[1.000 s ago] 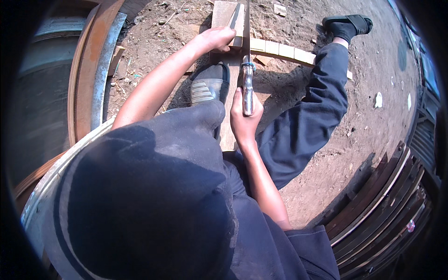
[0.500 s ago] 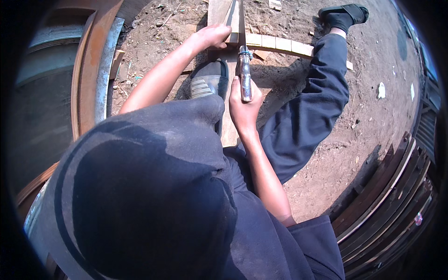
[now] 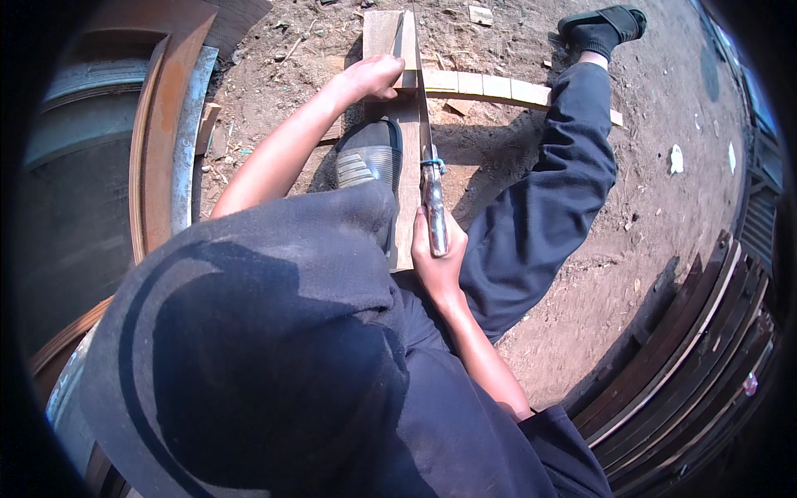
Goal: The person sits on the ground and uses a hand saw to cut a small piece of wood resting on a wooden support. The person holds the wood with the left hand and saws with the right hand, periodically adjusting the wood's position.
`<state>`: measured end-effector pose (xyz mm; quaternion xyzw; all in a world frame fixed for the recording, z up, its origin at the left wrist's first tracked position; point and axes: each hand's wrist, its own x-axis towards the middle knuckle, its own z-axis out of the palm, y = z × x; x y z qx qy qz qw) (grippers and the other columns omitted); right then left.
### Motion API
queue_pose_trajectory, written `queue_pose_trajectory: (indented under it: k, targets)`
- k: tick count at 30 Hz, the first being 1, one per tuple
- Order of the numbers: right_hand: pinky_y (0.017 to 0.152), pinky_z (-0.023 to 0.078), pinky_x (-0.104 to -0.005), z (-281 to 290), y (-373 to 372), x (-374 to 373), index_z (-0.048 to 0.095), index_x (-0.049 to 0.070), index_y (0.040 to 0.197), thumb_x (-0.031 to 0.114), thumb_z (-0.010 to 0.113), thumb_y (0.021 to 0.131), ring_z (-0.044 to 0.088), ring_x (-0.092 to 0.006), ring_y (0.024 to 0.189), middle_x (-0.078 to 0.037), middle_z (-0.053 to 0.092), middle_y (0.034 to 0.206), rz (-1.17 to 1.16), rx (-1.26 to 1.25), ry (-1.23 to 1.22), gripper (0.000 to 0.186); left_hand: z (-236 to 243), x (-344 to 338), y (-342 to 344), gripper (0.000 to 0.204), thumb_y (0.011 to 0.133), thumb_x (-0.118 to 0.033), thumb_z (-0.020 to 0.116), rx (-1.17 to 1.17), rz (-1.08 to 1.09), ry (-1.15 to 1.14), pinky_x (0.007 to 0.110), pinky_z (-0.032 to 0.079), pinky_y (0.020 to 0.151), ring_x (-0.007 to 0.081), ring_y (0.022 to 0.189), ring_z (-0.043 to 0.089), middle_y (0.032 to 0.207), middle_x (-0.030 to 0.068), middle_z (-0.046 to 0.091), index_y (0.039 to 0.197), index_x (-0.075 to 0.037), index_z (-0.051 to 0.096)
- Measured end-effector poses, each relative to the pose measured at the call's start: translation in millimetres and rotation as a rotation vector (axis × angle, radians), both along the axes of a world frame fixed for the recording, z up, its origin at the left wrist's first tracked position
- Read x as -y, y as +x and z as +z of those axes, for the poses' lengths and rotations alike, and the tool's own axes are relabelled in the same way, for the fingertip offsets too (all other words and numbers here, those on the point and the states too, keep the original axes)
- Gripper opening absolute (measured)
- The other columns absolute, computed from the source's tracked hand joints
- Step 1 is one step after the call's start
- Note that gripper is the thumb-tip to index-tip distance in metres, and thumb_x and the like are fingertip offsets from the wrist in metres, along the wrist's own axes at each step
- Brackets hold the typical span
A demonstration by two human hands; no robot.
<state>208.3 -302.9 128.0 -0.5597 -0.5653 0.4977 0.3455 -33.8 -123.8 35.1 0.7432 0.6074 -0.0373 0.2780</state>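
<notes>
My right hand (image 3: 442,256) is wrapped round the worn handle of a handsaw (image 3: 432,199). Its blade points away from me and crosses a pale wooden strip (image 3: 486,85) near the strip's left end. Several crosswise lines show along that strip. My left hand (image 3: 375,77) is closed at the strip's left end, just left of the blade, with the fingertips partly hidden. Beneath the strip, a long plank (image 3: 405,224) runs away from me. My left foot, in a dark sandal (image 3: 365,158), presses on or beside the plank; which one I cannot tell.
Wooden frames and panels (image 3: 154,133) lean at the left. Dark slats (image 3: 672,357) are stacked at the lower right. My right leg (image 3: 548,199) stretches out to the right, near the strip's far end. Wood scraps (image 3: 480,15) lie on the dirt ground.
My right hand has drawn the saw back toward me, so more of the blade shows on the near side of the strip. My left hand stays at the strip's end.
</notes>
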Motion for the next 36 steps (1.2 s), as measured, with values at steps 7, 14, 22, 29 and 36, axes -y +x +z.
queue_pose_trajectory:
  k: [7, 14, 22, 29, 36]
  targets:
    - [0.048, 0.034, -0.0280, 2.9, -40.7, -65.0, 0.050, -0.001, 0.070, 0.008, 0.056, 0.087, 0.039, -0.0060, 0.052, -0.002, 0.043, 0.054, 0.011, -0.116, -0.088, 0.019, -9.8, -0.6, -5.8, 0.035, 0.065, -0.014, 0.074, 0.011, -0.063, 0.110, 0.042, 0.052, 0.077, 0.0376, 0.090, 0.063, 0.087, 0.0239, 0.064, 0.089, 0.006, 0.058]
    - [0.049, 0.035, -0.0263, -0.6, -3.4, -11.4, 0.052, -0.001, 0.071, 0.005, 0.055, 0.087, 0.042, -0.0058, 0.053, -0.002, 0.047, 0.056, 0.037, 0.018, -0.012, 0.017, -9.5, 0.5, -4.9, 0.039, 0.067, -0.013, 0.073, 0.034, -0.024, 0.031, 0.042, 0.049, 0.083, 0.0384, 0.098, 0.059, 0.095, 0.0244, 0.061, 0.093, 0.008, 0.053]
    - [0.050, 0.039, -0.0268, -5.7, -15.1, -25.8, 0.055, -0.003, 0.073, 0.005, 0.056, 0.086, 0.046, -0.0059, 0.054, -0.005, 0.051, 0.056, 0.049, 0.005, -0.100, 0.015, -8.1, 11.0, -11.2, 0.035, 0.066, -0.012, 0.073, 0.048, 0.013, 0.038, 0.043, 0.050, 0.080, 0.0383, 0.095, 0.060, 0.093, 0.0251, 0.062, 0.090, 0.006, 0.056]
    - [0.048, 0.035, -0.0282, -15.7, -36.1, -51.0, 0.052, -0.002, 0.071, 0.006, 0.054, 0.087, 0.040, -0.0060, 0.053, -0.002, 0.045, 0.055, 0.017, -0.035, -0.069, 0.018, -28.8, 0.8, -13.2, 0.032, 0.064, -0.014, 0.075, 0.059, -0.050, 0.115, 0.041, 0.052, 0.075, 0.0354, 0.088, 0.064, 0.085, 0.0223, 0.065, 0.083, 0.006, 0.060]
    - [0.053, 0.042, -0.0266, 10.1, 8.5, -9.3, 0.058, -0.003, 0.077, 0.002, 0.056, 0.084, 0.052, -0.0074, 0.055, -0.005, 0.052, 0.058, 0.068, 0.062, -0.068, 0.009, -17.1, -3.6, -6.1, 0.029, 0.063, -0.008, 0.071, 0.097, -0.030, 0.049, 0.041, 0.051, 0.078, 0.0379, 0.090, 0.062, 0.088, 0.0238, 0.063, 0.083, 0.008, 0.057]
